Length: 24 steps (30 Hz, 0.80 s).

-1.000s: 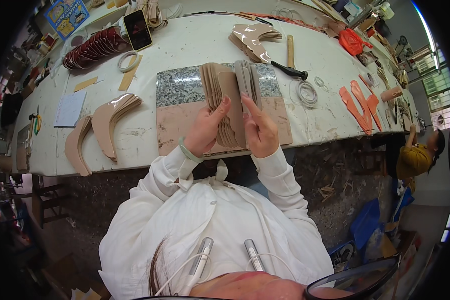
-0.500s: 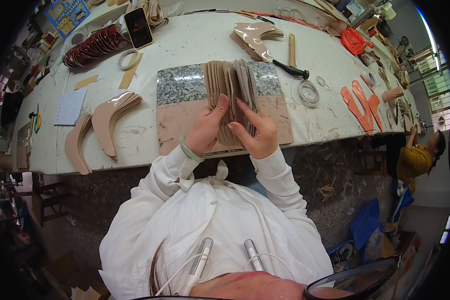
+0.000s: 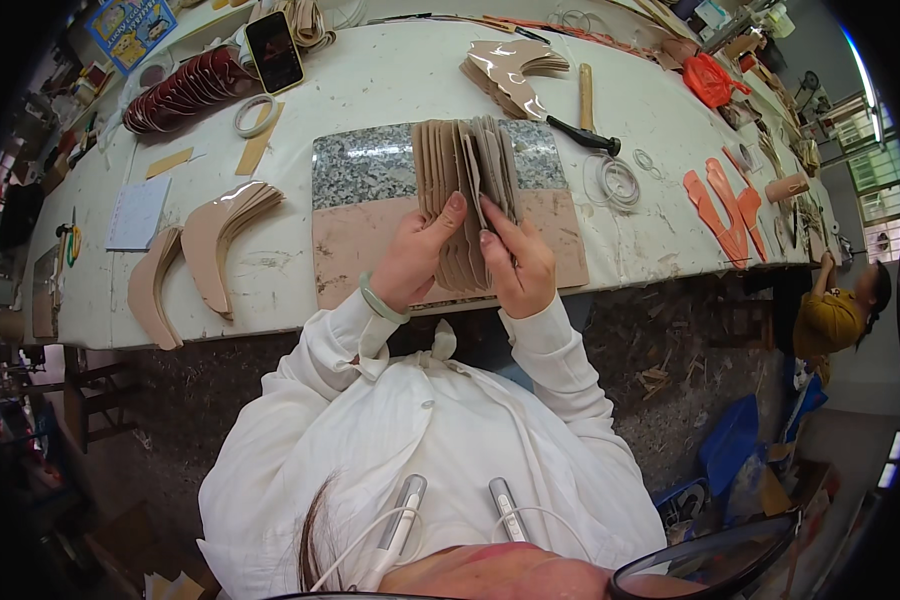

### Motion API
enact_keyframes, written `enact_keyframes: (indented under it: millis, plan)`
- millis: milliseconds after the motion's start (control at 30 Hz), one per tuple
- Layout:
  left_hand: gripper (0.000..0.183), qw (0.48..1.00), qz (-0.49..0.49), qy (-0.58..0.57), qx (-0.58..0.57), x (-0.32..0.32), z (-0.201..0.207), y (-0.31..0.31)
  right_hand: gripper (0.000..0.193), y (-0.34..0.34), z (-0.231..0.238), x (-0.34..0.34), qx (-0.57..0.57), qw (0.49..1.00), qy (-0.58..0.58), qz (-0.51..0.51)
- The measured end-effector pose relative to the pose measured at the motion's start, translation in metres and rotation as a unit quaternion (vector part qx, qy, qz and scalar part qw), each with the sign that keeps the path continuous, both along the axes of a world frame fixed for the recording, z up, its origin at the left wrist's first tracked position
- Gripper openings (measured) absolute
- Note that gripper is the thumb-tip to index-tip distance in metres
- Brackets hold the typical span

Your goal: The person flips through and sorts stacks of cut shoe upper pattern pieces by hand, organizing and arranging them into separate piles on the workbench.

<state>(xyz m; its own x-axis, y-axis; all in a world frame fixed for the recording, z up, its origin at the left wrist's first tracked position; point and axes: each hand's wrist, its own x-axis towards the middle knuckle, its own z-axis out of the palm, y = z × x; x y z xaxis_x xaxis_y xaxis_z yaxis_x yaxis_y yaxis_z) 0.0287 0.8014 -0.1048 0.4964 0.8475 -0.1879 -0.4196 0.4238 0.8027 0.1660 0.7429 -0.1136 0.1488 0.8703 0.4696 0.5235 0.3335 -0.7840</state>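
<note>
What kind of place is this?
Probably a leather-goods or shoe-making workshop: both hands fan a stack of tan cut leather pieces on a speckled stone slab, with curved tan cut-outs and a black-headed wooden-handled hammer on the white workbench.

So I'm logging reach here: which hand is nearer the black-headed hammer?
Right. The right hand grips the leather stack just below-left of the hammer; the left hand sits farther left, across the stack.

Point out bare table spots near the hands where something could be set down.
Bare white tabletop lies between the granite slab and black phone, and between slab and curved tan leather pieces. Crowded: slab centre under both hands fanning the tan leather stack; right end around orange cut-outs.
</note>
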Motion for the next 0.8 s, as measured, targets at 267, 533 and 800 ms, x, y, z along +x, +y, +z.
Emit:
enact_keyframes:
  millis: [267,533,800]
  plan:
    - [0.040,1.000,-0.022,0.002,-0.014,0.000,-0.004,0.001,0.039,0.001,-0.002,-0.008,0.035,0.998,-0.058,-0.008]
    - [0.039,0.997,0.021,-0.029,-0.073,0.003,0.006,0.000,0.043,0.002,-0.010,-0.005,0.052,0.995,-0.078,-0.019]
    - [0.040,0.997,-0.024,-0.042,-0.059,0.002,0.005,-0.001,0.046,0.004,-0.005,-0.013,0.094,0.990,-0.096,-0.047]
